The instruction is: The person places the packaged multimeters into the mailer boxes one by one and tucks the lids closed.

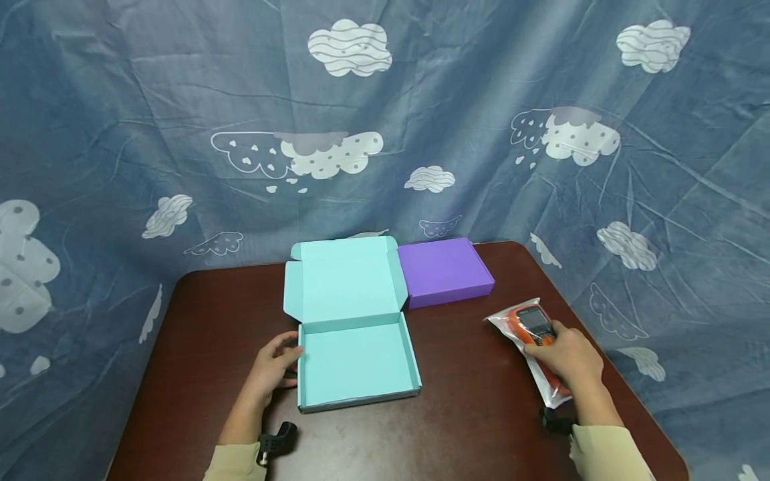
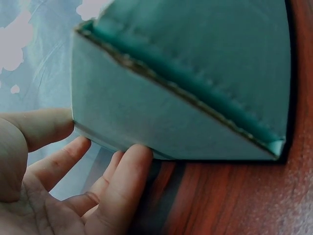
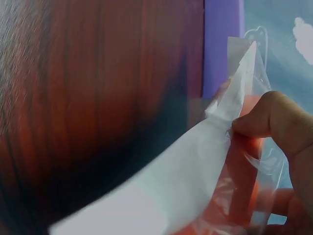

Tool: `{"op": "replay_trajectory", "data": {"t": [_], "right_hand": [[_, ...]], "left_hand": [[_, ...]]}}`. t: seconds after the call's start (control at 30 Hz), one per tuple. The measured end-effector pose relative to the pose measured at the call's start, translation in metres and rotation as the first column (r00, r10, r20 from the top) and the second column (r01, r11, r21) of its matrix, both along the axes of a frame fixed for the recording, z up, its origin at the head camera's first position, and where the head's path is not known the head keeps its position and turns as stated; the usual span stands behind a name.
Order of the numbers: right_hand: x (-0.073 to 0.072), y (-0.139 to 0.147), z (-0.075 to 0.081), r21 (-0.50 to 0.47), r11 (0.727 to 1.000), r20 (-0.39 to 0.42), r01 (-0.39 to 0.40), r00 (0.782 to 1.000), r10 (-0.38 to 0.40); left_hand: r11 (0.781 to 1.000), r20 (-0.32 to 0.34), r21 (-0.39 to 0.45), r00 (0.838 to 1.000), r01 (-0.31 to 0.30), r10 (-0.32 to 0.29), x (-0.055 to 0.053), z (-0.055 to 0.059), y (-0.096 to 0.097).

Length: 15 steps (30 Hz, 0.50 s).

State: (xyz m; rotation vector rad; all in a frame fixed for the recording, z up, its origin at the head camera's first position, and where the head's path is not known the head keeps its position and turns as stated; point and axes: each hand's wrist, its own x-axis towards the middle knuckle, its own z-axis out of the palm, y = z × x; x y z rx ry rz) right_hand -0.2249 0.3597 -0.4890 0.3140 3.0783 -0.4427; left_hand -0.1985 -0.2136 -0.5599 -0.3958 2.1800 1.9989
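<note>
An orange device (image 1: 533,319), sealed in a clear-fronted bag (image 1: 537,374), is gripped between thumb and fingers of the right hand (image 1: 571,354) near the right edge of the table (image 1: 463,374); whether it is lifted cannot be told. The left outer wall of an opened teal box (image 1: 355,364) is touched by the loosely spread fingers of the left hand (image 1: 273,366). The device could be dropped, should the slick film slide under the thumb. The box could be pushed askew if pressed too hard, and the purple box (image 1: 445,270), just beside its raised lid (image 1: 345,280), nudged along.
</note>
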Motion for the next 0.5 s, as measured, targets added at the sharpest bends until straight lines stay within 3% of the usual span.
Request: {"op": "replay_trajectory", "data": {"t": [0.5], "right_hand": [[0.011,-0.038,0.024,0.036,0.991,-0.095,-0.126,0.987,0.129]], "left_hand": [[1.0,-0.009,0.002,1.0,0.005,-0.005,0.002,0.001,0.001]]}}
